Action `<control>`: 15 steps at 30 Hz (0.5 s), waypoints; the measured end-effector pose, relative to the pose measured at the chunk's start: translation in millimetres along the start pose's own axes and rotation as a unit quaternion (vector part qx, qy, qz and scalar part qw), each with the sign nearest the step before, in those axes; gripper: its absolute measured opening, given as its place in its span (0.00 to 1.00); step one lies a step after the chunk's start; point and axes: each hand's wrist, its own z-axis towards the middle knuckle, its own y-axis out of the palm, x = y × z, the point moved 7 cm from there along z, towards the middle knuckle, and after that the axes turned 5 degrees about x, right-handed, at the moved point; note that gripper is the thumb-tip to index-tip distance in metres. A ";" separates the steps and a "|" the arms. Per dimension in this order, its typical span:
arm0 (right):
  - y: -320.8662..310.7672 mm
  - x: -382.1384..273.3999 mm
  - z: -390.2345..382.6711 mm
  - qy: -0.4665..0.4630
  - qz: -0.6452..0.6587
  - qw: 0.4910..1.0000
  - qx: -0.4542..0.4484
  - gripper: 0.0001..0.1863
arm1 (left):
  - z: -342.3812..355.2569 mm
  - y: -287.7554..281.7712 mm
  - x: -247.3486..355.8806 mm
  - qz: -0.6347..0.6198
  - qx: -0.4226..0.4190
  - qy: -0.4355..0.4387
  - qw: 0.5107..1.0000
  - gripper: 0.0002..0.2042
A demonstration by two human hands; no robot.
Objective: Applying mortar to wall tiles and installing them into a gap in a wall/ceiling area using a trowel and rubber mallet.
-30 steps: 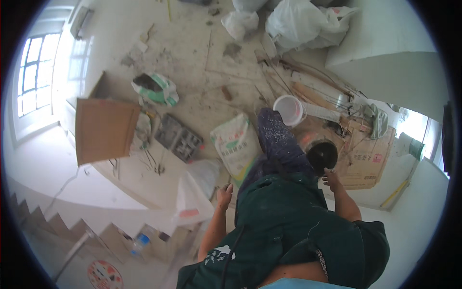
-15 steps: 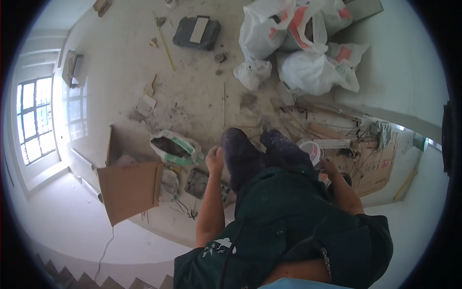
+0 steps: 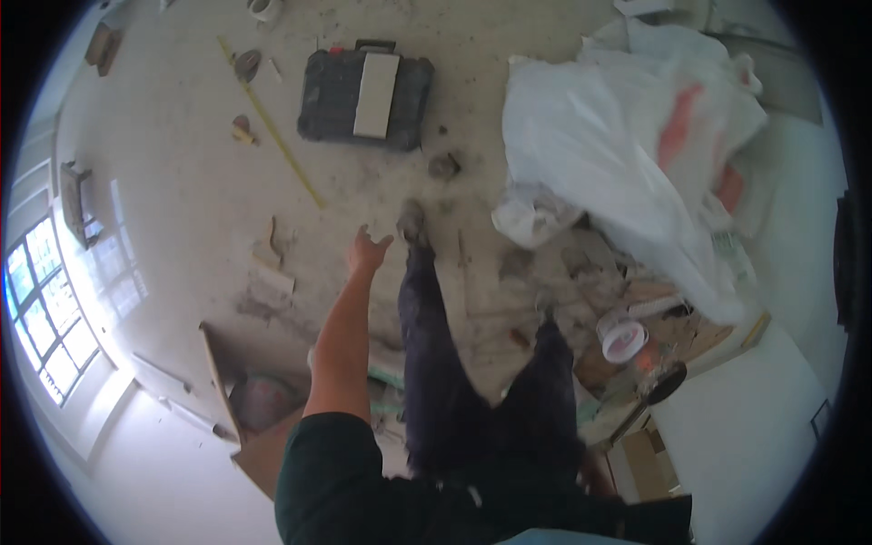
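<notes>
My left hand reaches forward, fingers apart and empty, just left of my raised shoe over the dusty floor. Beyond it lies a dark hard case with a pale flat piece on top. A thin yellow strip lies left of the case. Large white plastic sacks fill the right side, somewhat blurred. My right hand is mostly hidden behind my body at the lower right; I cannot make out its fingers.
A cardboard box stands lower left, near a bright window. A white bucket, a dark container and scraps sit at the right beside a white wall. Small debris lies around the case.
The view has swung forward, bringing the case and sacks nearer. My left hand has moved forward and spread its fingers. My right hand has dropped mostly out of sight.
</notes>
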 end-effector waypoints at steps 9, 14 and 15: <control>137.5 -128.6 -107.1 -0.248 -0.379 0.887 -0.093 0.14 | 304.7 -9.9 162.8 0.027 0.203 0.116 0.972 0.53; 174.1 -142.4 -102.5 0.220 0.182 0.958 0.013 0.13 | 323.9 2.9 170.4 0.119 0.189 0.112 0.968 0.52; 178.0 -152.3 -97.1 0.218 0.191 0.956 0.036 0.12 | 323.7 2.5 167.1 0.098 0.177 0.116 0.973 0.51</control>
